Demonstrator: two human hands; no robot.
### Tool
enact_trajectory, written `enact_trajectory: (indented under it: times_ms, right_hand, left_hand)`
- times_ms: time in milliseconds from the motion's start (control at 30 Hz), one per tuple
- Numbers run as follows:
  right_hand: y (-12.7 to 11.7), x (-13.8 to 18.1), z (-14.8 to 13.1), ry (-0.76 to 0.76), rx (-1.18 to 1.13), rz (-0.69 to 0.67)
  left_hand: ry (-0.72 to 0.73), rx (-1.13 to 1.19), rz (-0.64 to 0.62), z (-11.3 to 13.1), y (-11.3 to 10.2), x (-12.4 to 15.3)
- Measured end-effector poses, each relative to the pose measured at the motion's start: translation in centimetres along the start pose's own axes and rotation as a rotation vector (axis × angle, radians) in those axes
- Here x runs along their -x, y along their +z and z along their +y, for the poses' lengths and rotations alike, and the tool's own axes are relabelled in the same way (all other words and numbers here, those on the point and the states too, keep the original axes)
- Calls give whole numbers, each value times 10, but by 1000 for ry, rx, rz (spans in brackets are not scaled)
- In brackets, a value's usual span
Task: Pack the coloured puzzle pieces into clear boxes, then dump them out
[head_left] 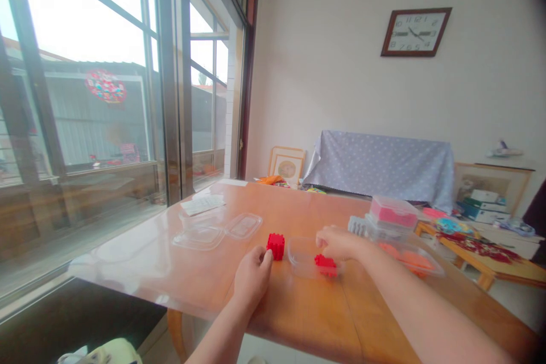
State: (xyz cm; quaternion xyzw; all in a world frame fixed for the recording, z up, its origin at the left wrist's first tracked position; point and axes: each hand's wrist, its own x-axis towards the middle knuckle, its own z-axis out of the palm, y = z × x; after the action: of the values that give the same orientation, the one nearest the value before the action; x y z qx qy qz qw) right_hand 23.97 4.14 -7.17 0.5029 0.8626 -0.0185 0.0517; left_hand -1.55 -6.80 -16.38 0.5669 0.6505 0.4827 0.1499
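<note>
My left hand is closed, with its thumb against a block of red notched plastic pieces above the wooden table. To the right of it sits a clear plastic container, with more red notched pieces at its right side. Over the container's far right part is my right hand, its fingers curled and pinched together. Whatever might be between those fingertips is hidden or too small to name.
Right of my right arm lies a clear container of orange pieces. Behind it, stacked boxes with pink contents stand beside grey pieces. Two clear lids and a paper sheet lie at left, near the window.
</note>
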Motion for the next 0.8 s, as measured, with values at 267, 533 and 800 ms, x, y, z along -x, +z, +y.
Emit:
enact_trajectory:
  times_ms: [267,533,800]
  right_hand:
    - [3,6,-29,102,58,-15]
    - [5,4,-29,121,26,18]
    - [9,-1,-18,121,-9,57]
  left_hand:
    - [-1,18,4,-2,2,-1]
    - [13,2,3,-4,3,-2]
    - [4,3,4,-4,3,-2]
